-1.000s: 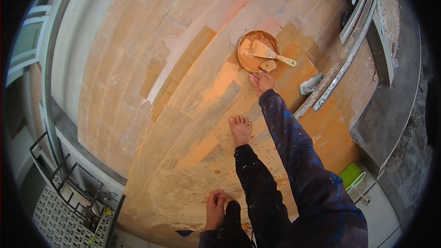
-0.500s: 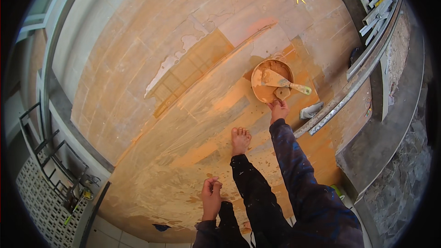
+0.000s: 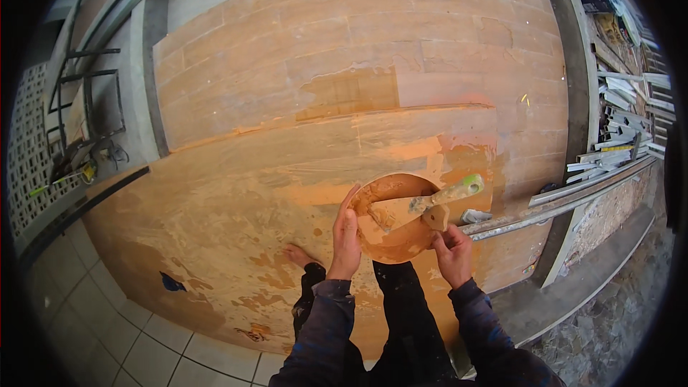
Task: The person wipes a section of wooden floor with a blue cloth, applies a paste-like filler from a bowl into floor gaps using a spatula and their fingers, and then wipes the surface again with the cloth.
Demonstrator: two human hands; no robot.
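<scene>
The left hand (image 3: 345, 242) is spreading nearly straight fingers along the left wall of the bowl (image 3: 396, 184); the right hand (image 3: 453, 252) is pinching its lower-right rim. The bowl is hanging before the legs (image 3: 394, 297), a scraper (image 3: 418, 206) resting across it.

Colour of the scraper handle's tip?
Green around the hole at the handle tip; shows best in the head view.

Dark sleeves (image 3: 313, 335) here, navy running almost to black, mottled with muted blue streaks, long and reaching right down to the wrists! Bare hands (image 3: 347, 245) below the cuffs, black full-length trousers (image 3: 398, 301), and a bare foot (image 3: 298, 255) too!
</scene>
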